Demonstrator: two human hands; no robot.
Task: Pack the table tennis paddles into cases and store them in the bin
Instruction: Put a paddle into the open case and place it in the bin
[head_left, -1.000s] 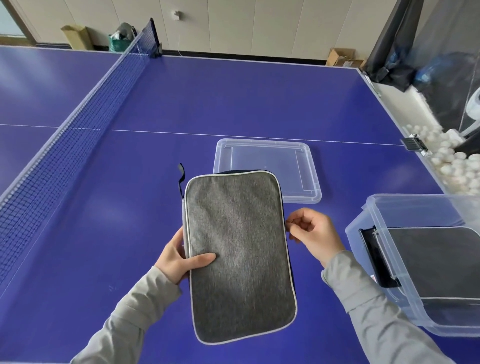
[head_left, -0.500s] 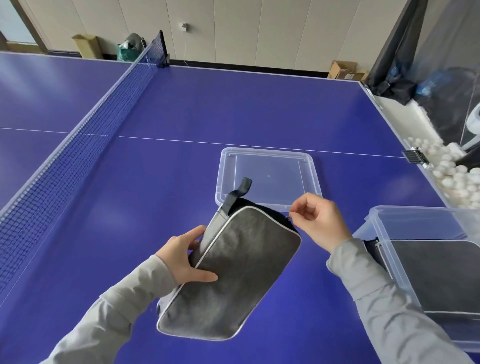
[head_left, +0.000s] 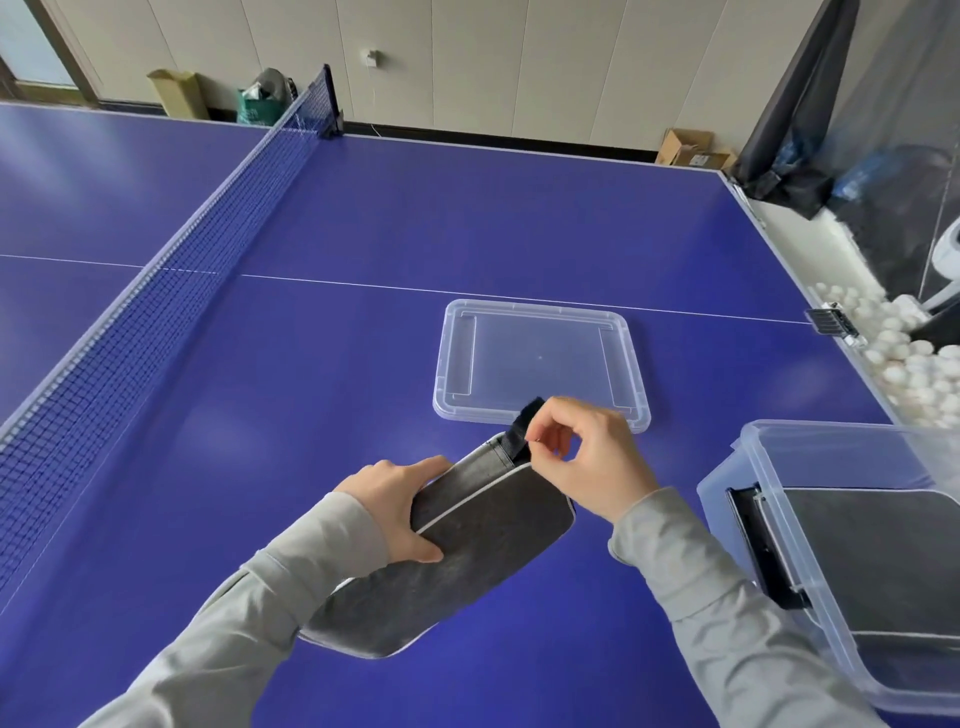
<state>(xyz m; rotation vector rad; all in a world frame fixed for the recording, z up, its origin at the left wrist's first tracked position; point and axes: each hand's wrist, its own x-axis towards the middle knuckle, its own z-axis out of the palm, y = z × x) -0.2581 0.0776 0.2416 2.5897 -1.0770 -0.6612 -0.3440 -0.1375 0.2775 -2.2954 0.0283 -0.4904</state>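
- the case (head_left: 467, 551) that you hold is grey woven cloth, matt and a little rough, with pale piping on its edge.
- the lid (head_left: 540, 364) and the bin (head_left: 810, 519) are clear plastic, smooth and glossy.
- the table (head_left: 363, 234) looks smooth, with a soft shine.
- the net (head_left: 130, 332) is dark mesh cloth.
- your sleeves (head_left: 291, 597) are matt grey cloth.

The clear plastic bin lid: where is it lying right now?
In the head view, the clear plastic bin lid lies flat on the blue table, centre-right, just beyond the grey fabric paddle case.
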